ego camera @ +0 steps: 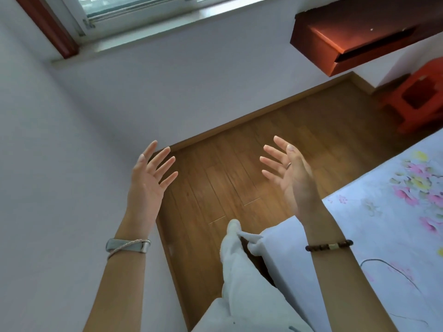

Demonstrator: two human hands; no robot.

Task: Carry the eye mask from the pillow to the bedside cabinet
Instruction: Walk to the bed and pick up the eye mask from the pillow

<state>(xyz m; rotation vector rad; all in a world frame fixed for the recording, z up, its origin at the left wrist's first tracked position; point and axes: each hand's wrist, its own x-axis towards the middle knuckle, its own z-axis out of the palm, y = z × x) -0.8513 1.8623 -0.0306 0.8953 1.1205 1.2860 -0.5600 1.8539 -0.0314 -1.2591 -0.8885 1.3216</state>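
Wooden plank flooring (pixel 239 168) fills the middle of the view, a bare strip running between a pale wall (pixel 72 140) on the left and the bed (pixel 383 224) on the right. One window (pixel 134 8) sits high in that wall above a light sill, with a dark red frame edge at its left. Up at the right, one red-brown wall-mounted cabinet (pixel 335 44) juts out above the floor, a dark slot along its front. Below it, at the far right edge, stands one orange plastic stool (pixel 417 99) on the floor, close to the far corner of the bed.

Two bare hands are raised over the open floor, palms turned toward each other and well apart. The left hand (pixel 148 180) has its fingers spread and holds nothing; the right hand (pixel 290 173) is likewise spread wide and empty, with one ring on a finger. The left wrist carries a grey band (pixel 128 245) with a thin cord across it; the right wrist carries one dark beaded bracelet (pixel 329 245).

The bed's white sheet bears a pink and yellow flower print, and one thin dark cable (pixel 395 271) lies curled on it near the right forearm. The bed's near edge runs diagonally beside the right arm. One leg in loose white trousers (pixel 239 271) stands on the floor just beside that edge.

Neither the eye mask nor any pillow shows in this view, so where the mask lies cannot be told
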